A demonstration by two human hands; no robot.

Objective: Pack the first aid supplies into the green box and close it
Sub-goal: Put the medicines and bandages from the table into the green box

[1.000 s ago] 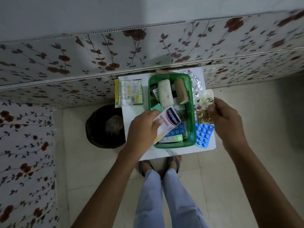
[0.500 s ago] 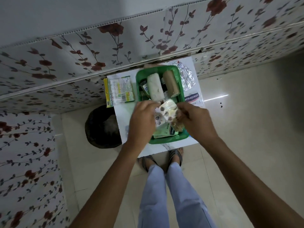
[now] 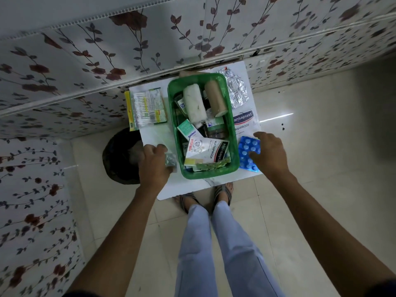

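**Hands flank a filling green box**

Hands first: from my remote seat I see the right hand [image 3: 271, 154] pinching a blue blister pack [image 3: 248, 153] just right of the box, thumb laid across it, while the left hand [image 3: 153, 166] grips a small silver blister strip [image 3: 170, 160] just left of it.

Between them I see the white table [image 3: 154, 136], carrying the green box [image 3: 233, 133], which stands open and near full. Inside it lie a white gauze roll [image 3: 194, 105] and a tan bandage roll [image 3: 215, 98] side by side at the far end, a small green-and-white carton [image 3: 188, 130] in the middle, and a Hansaplast sachet [image 3: 206, 151] tilted across the near end.

Outside the box, a cotton-bud packet [image 3: 146, 107] rests well to its left. To its right I make out a second Hansaplast pack [image 3: 245, 123] just beside the wall, and crumpled foil [image 3: 235, 91] beyond that.
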